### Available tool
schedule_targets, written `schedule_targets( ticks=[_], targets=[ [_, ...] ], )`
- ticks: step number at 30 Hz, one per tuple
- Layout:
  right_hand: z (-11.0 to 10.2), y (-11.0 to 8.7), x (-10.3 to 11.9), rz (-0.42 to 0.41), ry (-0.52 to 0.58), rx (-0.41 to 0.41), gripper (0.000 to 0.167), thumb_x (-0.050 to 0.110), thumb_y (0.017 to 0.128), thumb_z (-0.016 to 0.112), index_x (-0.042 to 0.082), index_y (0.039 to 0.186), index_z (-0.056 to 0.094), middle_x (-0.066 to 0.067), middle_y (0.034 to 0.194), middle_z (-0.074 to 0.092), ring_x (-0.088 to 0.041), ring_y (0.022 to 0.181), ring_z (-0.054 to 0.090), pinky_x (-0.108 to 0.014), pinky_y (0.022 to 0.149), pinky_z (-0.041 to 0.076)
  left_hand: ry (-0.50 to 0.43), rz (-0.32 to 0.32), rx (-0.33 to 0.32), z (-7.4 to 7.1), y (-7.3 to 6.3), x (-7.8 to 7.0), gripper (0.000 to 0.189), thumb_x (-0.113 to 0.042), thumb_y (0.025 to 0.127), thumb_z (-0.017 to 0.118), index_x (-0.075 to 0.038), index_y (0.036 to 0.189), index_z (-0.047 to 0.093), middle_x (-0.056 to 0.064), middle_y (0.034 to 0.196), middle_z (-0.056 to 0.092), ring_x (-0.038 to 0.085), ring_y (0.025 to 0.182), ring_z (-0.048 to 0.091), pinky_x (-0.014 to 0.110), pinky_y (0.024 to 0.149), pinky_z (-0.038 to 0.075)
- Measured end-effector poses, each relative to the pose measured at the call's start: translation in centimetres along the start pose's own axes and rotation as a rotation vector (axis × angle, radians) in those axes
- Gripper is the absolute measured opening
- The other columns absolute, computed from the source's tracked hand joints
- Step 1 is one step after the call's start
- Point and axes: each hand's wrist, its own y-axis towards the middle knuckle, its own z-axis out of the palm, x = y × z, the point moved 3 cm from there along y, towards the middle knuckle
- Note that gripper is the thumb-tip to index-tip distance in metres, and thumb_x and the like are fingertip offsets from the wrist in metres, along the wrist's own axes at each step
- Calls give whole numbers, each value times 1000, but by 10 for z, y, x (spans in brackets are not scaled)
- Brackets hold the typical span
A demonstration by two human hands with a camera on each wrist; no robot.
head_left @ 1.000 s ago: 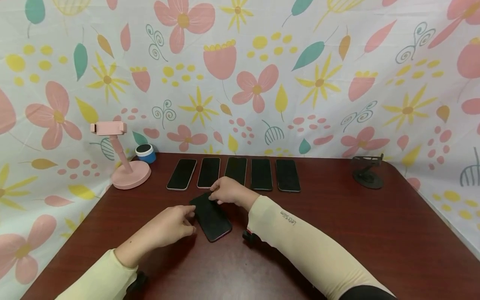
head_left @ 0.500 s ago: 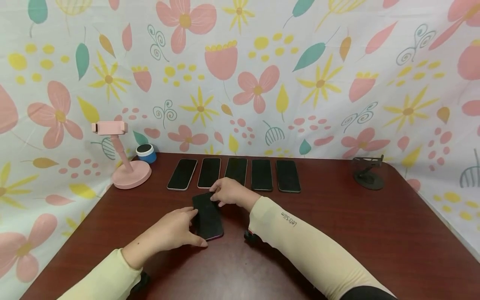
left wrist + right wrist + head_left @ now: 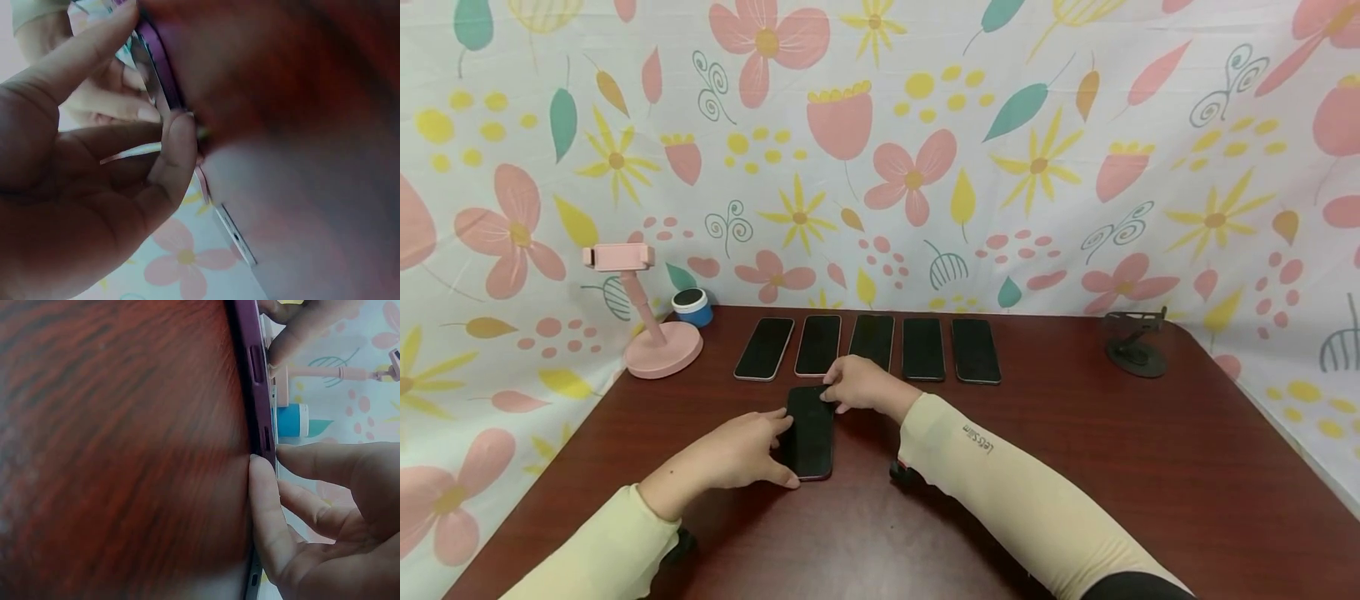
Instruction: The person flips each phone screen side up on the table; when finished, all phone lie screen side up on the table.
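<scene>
A dark-screened smartphone [image 3: 811,446] lies near the middle of the table, its long side pointing almost straight away from me. Thumb and fingers of my left hand [image 3: 733,450] hold it at the near end and along the left edge. At its far right corner, my right hand [image 3: 861,383] pinches it between thumb and fingers. Both wrist views show a purple frame [image 3: 256,394], with side buttons visible in the right one. Just beyond lies a row of several phones, among them a middle phone [image 3: 872,337] partly hidden by my right hand.
A pink phone stand [image 3: 662,350] rises at the back left beside a blue and white jar [image 3: 692,307]. Toward the back right stands a black folding stand [image 3: 1137,354]. Flowered cloth [image 3: 880,167] hangs behind the dark red wooden table [image 3: 1112,467].
The held phone has turned from a slant to nearly straight, its near end swinging left. My left thumb has come to its near end, while my right hand stays at the far corner.
</scene>
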Motion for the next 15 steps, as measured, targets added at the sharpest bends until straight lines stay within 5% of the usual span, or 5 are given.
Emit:
schedule_targets(
  ticks=[9, 15],
  targets=[
    [-2, -3, -6, -30, 9, 37, 38, 20, 105, 69, 4, 140, 68, -17, 142, 68, -19, 83, 80, -39, 93, 64, -12, -7, 28, -3, 1, 4, 94, -36, 81, 94, 8, 154, 52, 28, 162, 50, 24, 116, 76, 53, 115, 52],
    [-9, -11, -15, -80, 14, 68, 56, 32, 110, 61, 6, 158, 50, -17, 143, 66, -17, 91, 74, -37, 87, 66, 17, 2, 40, -2, 1, 3, 92, -39, 83, 92, 6, 154, 52, 25, 162, 52, 26, 119, 74, 55, 115, 52]
  ],
)
